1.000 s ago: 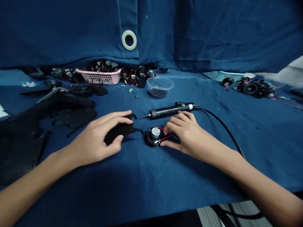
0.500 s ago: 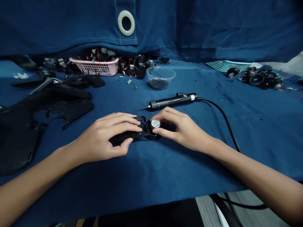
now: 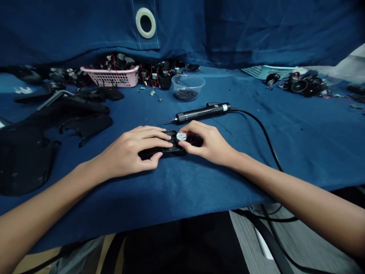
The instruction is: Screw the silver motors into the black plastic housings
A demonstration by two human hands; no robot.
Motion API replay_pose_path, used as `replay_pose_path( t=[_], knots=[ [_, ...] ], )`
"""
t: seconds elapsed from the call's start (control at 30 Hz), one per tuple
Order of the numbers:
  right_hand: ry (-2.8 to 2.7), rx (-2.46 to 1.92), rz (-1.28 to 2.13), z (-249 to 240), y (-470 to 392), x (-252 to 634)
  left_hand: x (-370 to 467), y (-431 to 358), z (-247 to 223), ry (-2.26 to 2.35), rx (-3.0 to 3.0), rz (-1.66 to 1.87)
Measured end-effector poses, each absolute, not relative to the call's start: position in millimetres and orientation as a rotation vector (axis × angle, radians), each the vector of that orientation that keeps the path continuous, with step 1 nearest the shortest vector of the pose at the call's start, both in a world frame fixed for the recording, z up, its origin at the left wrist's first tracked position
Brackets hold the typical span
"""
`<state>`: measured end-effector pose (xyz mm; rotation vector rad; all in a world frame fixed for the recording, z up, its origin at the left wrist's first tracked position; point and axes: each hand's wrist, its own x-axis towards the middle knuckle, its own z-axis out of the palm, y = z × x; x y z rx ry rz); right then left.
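On the blue cloth lies a black plastic housing, partly covered by my left hand. The fingers of that hand rest across its top and the thumb is at its near side, gripping it. At the housing's right end, my right hand pinches a small round motor with a white end face between thumb and fingers. Thin red wires run from the motor under the right hand. The motor's lower part is hidden, so I cannot tell how deep it sits in the housing.
Behind my hands lies a black electric screwdriver with its cable trailing right. A clear tub holds small dark screws. Pink and teal baskets stand at the back among wired parts. Black plastic shells lie at left.
The view has shifted, so the bench appears higher. The motor now sits closer to the housing's end, still in my right fingers. My left hand keeps its hold on the housing.
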<state>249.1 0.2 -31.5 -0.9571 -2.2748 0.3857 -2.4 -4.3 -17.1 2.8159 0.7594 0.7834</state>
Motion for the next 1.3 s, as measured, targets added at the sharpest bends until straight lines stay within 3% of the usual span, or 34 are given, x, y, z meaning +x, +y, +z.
replay_pose_path(
  t=[0.47,1.3],
  knots=[
    [-2.253,-0.923,0.358,-35.2,3.7,248.5,-4.8,-0.4,-19.6,0.666,2.844,0.977],
    [-2.275,-0.901,0.473,-33.2,2.9,251.0,0.7,0.1,-14.8,0.647,2.897,0.779]
  ],
)
